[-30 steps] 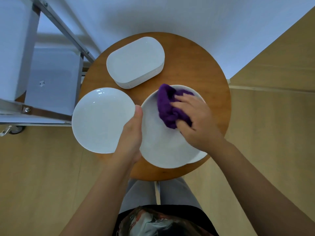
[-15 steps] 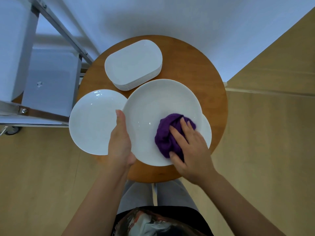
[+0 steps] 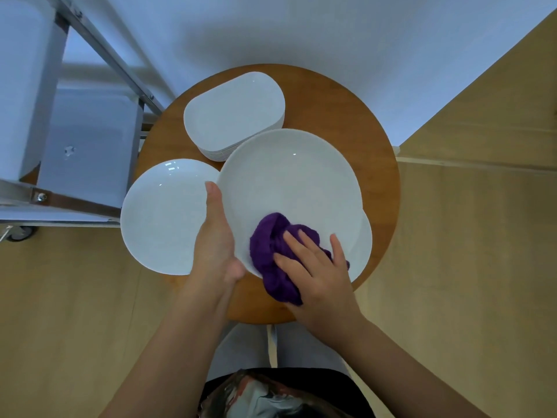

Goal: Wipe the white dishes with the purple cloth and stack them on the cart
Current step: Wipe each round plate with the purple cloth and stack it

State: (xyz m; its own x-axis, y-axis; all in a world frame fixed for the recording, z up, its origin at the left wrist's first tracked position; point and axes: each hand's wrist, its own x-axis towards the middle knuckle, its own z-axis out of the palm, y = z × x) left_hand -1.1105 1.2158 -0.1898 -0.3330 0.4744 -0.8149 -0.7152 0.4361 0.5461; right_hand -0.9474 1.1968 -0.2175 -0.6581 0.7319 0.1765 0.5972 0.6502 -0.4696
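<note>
Head view: right hand [image 3: 319, 282] presses purple cloth [image 3: 272, 251] on round plate [image 3: 289, 188] — left hand [image 3: 215, 236] gripping

Soft, even indoor light with a cool bluish tint falls over the whole view, moderately bright. Small white glints mark the glossy round plate [image 3: 289, 179] and the second plate [image 3: 164, 215] to its left. A broad, faint shadow spreads across the pale wall [image 3: 301, 34] at the far side. Wide-angle distortion bends the cart frame [image 3: 99, 46] at far left and stretches the forearms at the near edge. Focus is fairly sharp, slightly soft overall.
</note>
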